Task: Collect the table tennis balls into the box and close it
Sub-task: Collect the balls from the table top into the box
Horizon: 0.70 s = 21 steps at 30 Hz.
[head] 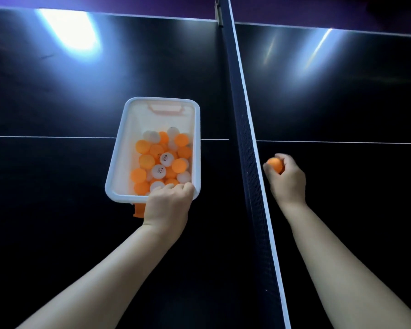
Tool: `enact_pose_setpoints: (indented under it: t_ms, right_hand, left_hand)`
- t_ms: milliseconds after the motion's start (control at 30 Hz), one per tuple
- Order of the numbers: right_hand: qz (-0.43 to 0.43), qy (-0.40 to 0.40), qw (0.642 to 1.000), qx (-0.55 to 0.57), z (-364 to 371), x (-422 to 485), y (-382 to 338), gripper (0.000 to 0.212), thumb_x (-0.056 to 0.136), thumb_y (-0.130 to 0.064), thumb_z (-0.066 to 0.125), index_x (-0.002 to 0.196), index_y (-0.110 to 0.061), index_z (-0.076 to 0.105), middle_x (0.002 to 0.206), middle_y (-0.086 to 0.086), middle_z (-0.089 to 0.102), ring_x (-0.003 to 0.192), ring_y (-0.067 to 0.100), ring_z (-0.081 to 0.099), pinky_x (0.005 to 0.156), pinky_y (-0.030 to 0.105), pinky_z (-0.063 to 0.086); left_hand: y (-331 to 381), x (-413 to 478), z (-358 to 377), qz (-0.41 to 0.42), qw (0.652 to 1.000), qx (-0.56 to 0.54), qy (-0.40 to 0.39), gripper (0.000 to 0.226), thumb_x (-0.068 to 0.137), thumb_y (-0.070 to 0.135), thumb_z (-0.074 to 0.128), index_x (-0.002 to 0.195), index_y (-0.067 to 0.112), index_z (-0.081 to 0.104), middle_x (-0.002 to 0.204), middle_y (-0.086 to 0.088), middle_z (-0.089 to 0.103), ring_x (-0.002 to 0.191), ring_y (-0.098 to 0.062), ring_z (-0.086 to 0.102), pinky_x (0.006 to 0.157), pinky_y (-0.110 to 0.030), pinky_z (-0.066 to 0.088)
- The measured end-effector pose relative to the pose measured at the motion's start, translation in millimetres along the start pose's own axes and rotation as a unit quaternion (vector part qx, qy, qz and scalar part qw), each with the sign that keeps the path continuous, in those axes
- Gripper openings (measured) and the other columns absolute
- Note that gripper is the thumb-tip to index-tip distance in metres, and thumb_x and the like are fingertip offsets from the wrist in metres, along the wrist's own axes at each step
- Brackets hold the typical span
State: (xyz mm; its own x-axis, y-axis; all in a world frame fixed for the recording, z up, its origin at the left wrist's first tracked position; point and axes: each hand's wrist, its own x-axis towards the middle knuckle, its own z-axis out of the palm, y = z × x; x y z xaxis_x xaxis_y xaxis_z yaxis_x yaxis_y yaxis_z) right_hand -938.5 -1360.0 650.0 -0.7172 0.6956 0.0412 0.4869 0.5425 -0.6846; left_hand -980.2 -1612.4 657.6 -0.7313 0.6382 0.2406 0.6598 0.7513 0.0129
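Note:
A white translucent plastic box (121, 129) with no lid on it stands on the dark table left of the net. Inside lie several orange and white table tennis balls (160, 160). My left hand (167, 203) grips the box's near rim, fingers curled over its edge. An orange clasp (138, 211) shows below that rim. Right of the net, my right hand (286, 179) is closed around one orange ball (274, 165), held just above the table surface.
The net (249, 138) with its white top band runs from the far edge towards me, between the box and my right hand. A white centre line (50, 137) crosses the dark table. Bright light glare (71, 29) reflects at the far left.

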Motion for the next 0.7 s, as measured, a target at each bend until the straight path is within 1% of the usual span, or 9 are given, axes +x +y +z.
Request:
enact_pose_setpoints:
  t_ms: [67, 100, 167, 200, 333, 433, 533, 633, 700]
  right_hand:
    - [-0.039, 0.044, 0.996, 0.064, -17.4, -12.1, -33.3, 0.035, 0.087, -0.031, 0.063, 0.117, -0.014, 0.059, 0.104, 0.001, 0.063, 0.091, 0.016, 0.059, 0.084, 0.025, 0.048]
    - [-0.066, 0.048, 0.993, 0.086, -25.1, -19.3, -50.0, 0.033, 0.087, -0.032, 0.063, 0.115, -0.014, 0.059, 0.101, -0.003, 0.062, 0.086, 0.011, 0.058, 0.081, 0.017, 0.047]
    - [-0.116, 0.028, 0.985, 0.125, -37.7, -38.2, -82.0, 0.03, 0.087, -0.031, 0.065, 0.112, -0.016, 0.06, 0.094, -0.009, 0.06, 0.079, 0.001, 0.056, 0.071, 0.001, 0.04]
    - [-0.137, 0.013, 0.98, 0.141, -41.9, -49.3, -95.6, 0.03, 0.086, -0.032, 0.066, 0.111, -0.017, 0.06, 0.092, -0.01, 0.059, 0.079, -0.002, 0.056, 0.07, 0.0, 0.04]
    - [-0.185, -0.092, 0.968, 0.145, -46.4, -102.4, -126.4, 0.037, 0.085, -0.035, 0.066, 0.117, -0.018, 0.058, 0.1, -0.006, 0.061, 0.086, 0.002, 0.058, 0.074, 0.005, 0.044]
    - [-0.198, -0.152, 0.966, 0.065, -46.0, -142.0, -124.4, 0.046, 0.086, -0.04, 0.064, 0.124, -0.017, 0.054, 0.105, -0.002, 0.06, 0.082, 0.007, 0.056, 0.074, 0.015, 0.048]
    - [-0.192, -0.162, 0.968, 0.018, -56.4, -182.9, -110.4, 0.041, 0.089, -0.035, 0.061, 0.125, -0.015, 0.054, 0.105, -0.002, 0.059, 0.075, 0.003, 0.053, 0.068, 0.008, 0.042]
    - [-0.171, -0.155, 0.973, 0.009, -74.9, -220.2, -90.0, 0.031, 0.09, -0.027, 0.06, 0.119, -0.018, 0.058, 0.103, -0.002, 0.062, 0.082, 0.009, 0.059, 0.076, 0.02, 0.05]
    - [-0.146, -0.147, 0.978, 0.011, -89.2, -242.6, -74.6, 0.027, 0.09, -0.024, 0.06, 0.116, -0.018, 0.061, 0.099, -0.004, 0.064, 0.084, 0.009, 0.06, 0.078, 0.023, 0.052]
  left_hand:
    - [-0.9, -1.5, -2.5, 0.009, 1.0, -0.002, -0.015, 0.018, 0.052, -0.004, 0.059, 0.056, 0.012, 0.054, 0.044, -0.003, 0.051, 0.037, -0.025, 0.049, 0.043, -0.029, 0.046]
    - [-0.7, -3.6, -6.5, 0.01, 1.0, -0.005, -0.02, 0.018, 0.051, -0.004, 0.058, 0.057, 0.012, 0.054, 0.044, -0.003, 0.052, 0.037, -0.025, 0.05, 0.045, -0.03, 0.048]
    - [3.1, -13.2, -17.9, 0.015, 1.0, -0.014, -0.021, 0.016, 0.052, -0.004, 0.052, 0.058, 0.011, 0.054, 0.043, -0.003, 0.052, 0.037, -0.025, 0.052, 0.046, -0.03, 0.05]
    - [6.6, -21.4, -24.4, 0.022, 0.999, -0.02, -0.019, 0.016, 0.052, -0.004, 0.05, 0.058, 0.011, 0.055, 0.043, -0.003, 0.052, 0.037, -0.025, 0.052, 0.047, -0.031, 0.05]
    - [25.4, -71.8, -51.6, 0.062, 0.997, -0.033, -0.017, 0.017, 0.052, -0.001, 0.051, 0.056, 0.016, 0.053, 0.043, 0.0, 0.051, 0.037, -0.022, 0.051, 0.049, -0.03, 0.05]
    - [38.6, -114.4, -68.6, 0.095, 0.994, -0.034, -0.033, 0.014, 0.051, 0.007, 0.059, 0.054, 0.02, 0.054, 0.043, 0.004, 0.053, 0.037, -0.019, 0.052, 0.045, -0.024, 0.046]
    - [49.4, -161.0, -78.5, 0.135, 0.989, -0.029, -0.059, 0.015, 0.048, 0.011, 0.066, 0.054, 0.022, 0.055, 0.043, 0.004, 0.054, 0.037, -0.015, 0.053, 0.041, -0.021, 0.041]
    - [61.4, -202.3, -85.8, 0.182, 0.98, -0.033, -0.069, 0.013, 0.048, 0.014, 0.065, 0.056, 0.02, 0.057, 0.043, 0.004, 0.053, 0.037, -0.014, 0.052, 0.04, -0.019, 0.039]
    - [70.6, -225.5, -90.0, 0.201, 0.976, -0.036, -0.075, 0.013, 0.047, 0.014, 0.064, 0.056, 0.02, 0.057, 0.042, 0.005, 0.051, 0.037, -0.013, 0.051, 0.04, -0.019, 0.038]
